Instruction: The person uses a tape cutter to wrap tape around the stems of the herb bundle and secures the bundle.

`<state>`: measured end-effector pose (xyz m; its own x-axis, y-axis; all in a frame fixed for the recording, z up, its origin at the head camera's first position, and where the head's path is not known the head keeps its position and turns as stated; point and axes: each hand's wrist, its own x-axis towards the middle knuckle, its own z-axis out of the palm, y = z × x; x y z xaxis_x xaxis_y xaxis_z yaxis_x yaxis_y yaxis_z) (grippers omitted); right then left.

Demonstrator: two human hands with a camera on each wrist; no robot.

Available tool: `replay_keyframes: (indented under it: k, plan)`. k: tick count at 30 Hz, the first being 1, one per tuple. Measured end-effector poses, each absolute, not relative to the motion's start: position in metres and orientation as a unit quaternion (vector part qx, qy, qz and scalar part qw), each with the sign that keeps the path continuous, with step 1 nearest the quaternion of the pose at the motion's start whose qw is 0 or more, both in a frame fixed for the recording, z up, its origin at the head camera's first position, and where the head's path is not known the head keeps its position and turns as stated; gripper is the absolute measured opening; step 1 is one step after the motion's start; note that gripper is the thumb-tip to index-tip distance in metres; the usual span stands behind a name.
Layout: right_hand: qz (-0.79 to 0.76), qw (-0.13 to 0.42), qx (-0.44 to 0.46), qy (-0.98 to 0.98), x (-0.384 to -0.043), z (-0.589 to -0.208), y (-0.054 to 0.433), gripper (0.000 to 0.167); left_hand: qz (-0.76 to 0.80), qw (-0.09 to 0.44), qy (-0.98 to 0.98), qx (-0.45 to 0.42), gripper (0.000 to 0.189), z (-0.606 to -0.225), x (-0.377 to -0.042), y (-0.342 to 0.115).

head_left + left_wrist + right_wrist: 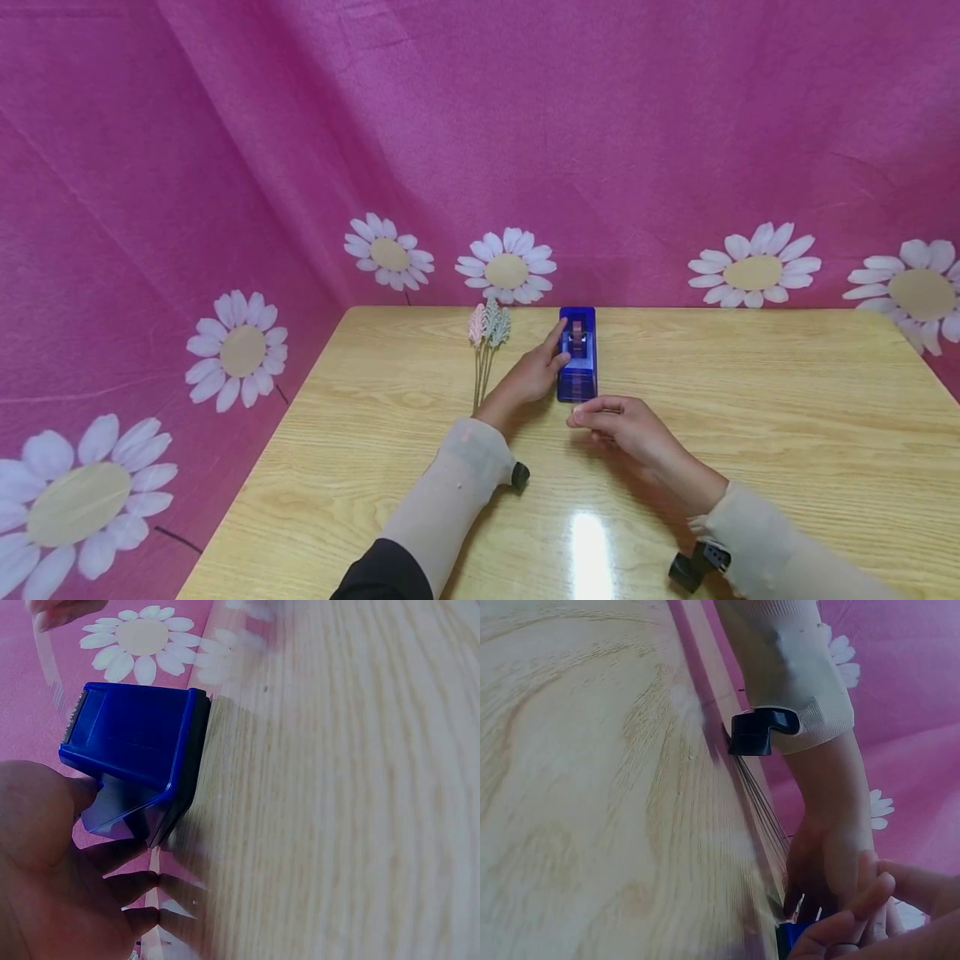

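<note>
A translucent blue tape dispenser [577, 385] stands lengthwise near the table's far edge, a roll visible in its well. My left hand [534, 372] holds its left side; in the left wrist view the thumb is at its upper edge and the fingers spread along its side and the tabletop. Just nearer than the dispenser, my right hand [626, 425] pinches with thumb and index finger. A strip of clear tape [52, 679] hangs from those fingers in the left wrist view, beside the dispenser's toothed cutter [73, 718].
Artificial stems with pink and grey-green leafy heads [491, 323] lie left of the dispenser, partly behind the left wrist. The wood-grain table [787, 392] stretches to both sides. A pink cloth [600, 150] with printed daisies hangs behind and to the left.
</note>
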<state>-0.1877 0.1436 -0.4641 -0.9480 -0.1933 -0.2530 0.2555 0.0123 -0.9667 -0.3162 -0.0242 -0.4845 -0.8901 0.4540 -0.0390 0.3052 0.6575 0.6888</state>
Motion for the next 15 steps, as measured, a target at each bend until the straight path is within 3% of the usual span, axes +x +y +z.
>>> replay_keyframes:
  k: [15]
  plan:
    - [-0.717, 0.179, 0.038, 0.673, -0.186, -0.476, 0.146, 0.015, 0.370, 0.115, 0.899, 0.206, 0.062, -0.483, -0.315, -0.025]
